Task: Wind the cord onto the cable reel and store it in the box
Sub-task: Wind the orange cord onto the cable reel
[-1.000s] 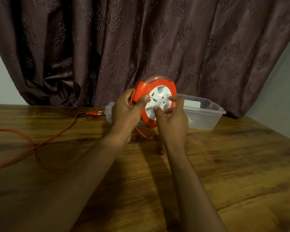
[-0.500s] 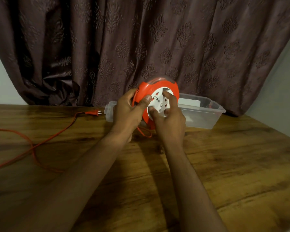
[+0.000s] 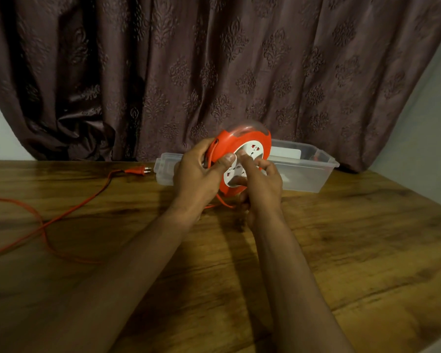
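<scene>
Wooden table fills the room's near side, with a dark patterned curtain hanging behind it. At the table's far edge sits a clear plastic box, open-topped, its long side running left to right, just behind the person's hands. Orange cord trails in loose loops across the left of the table, well apart from the hands, ending in a plug that lies just beside the box's left end. Held upright above the table is the orange cable reel, its white socket face turned toward the person. The left hand grips the reel's left rim, thumb pressed on the front face. The right hand has its fingers curled against the white centre, seemingly pinching it to turn it; whether there is a knob I cannot tell. Winding looks barely begun: most cord lies leftward of the reel, so it must feed in from the left hand's side.
</scene>
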